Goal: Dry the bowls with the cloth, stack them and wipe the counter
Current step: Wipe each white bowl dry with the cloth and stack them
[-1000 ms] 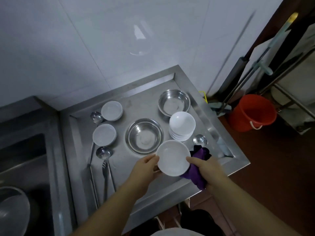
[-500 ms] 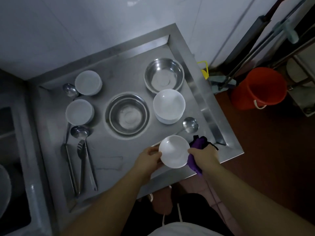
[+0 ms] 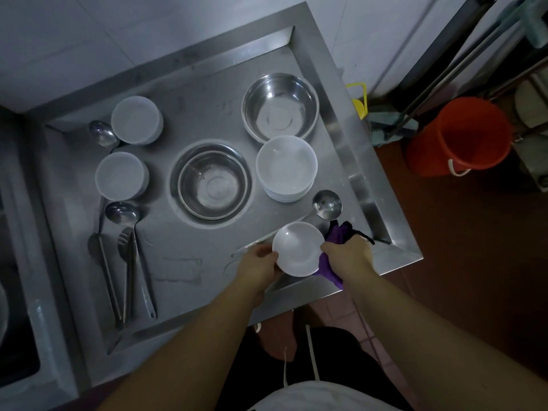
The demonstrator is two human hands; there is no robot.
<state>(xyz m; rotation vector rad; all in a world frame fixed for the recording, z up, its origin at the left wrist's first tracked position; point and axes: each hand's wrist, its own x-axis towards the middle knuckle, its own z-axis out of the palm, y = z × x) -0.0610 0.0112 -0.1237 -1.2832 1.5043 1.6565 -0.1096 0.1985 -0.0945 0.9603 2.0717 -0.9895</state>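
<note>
Counter (image 3: 189, 262): I see a steel drainboard with a raised rim; against the two earlier pictures it fills more of my view and sits lower, which I read as the head camera tilting down, not the dishes moving.
Steel bowls (image 3: 212, 182): one lies mid-counter, a second (image 3: 280, 106) lies behind the white stack; neither has shifted on the counter since a second ago.
White stack (image 3: 286, 169): dried bowls are nested near the right rim, just beyond the hands; its height looks unchanged, so no bowl has been added in this interval.
Upturned bowls (image 3: 136, 120): two white bowls rest rim-down at the left, the nearer one (image 3: 121, 176) in front of the other; I judge them not yet dried.
Ladles and tongs (image 3: 127, 262): they lie along the left edge, with one more ladle (image 3: 326, 204) just behind the held bowl.
Held bowl (image 3: 299, 249): it is held above the front right corner of the counter, opening upward, as in both earlier pictures.
Left hand (image 3: 258, 264): its fingers curl round the bowl's left rim and grip it.
Right hand (image 3: 347, 255): it clutches the purple cloth (image 3: 332, 268) against the bowl's right side, with the thumb on the rim.
Meaning: drying of this bowl continues; stacking it and wiping remain.
</note>
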